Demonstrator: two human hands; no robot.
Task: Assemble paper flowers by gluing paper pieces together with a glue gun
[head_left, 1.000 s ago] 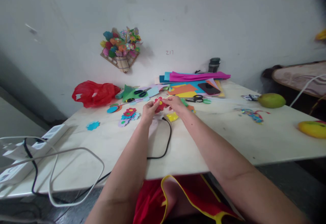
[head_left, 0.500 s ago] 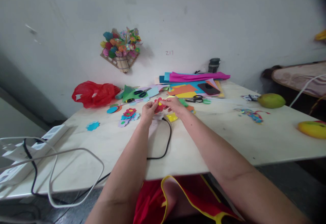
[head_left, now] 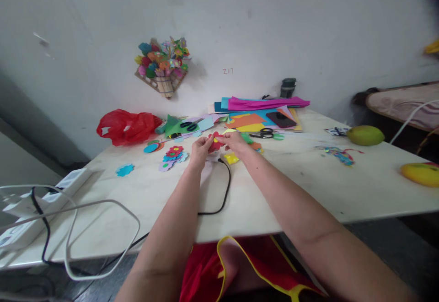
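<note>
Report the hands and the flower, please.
Both hands closed on red flower. Yellow centre visible. Black cable on table just below; nothing seen blocking the hands.

OK so my count: two pairs of scissors, one black pair by the green paper and another black pair nearer the phone. Red flowers come to two, the held red flower plus one red flower on the pile. Mangoes, also two: one green mango, one yellow mango. Then just one each of phone, red plastic bag, white power strip and wall basket of flowers. Can't get an exact number for the overlapping flowers in the pile, tbh.
</note>
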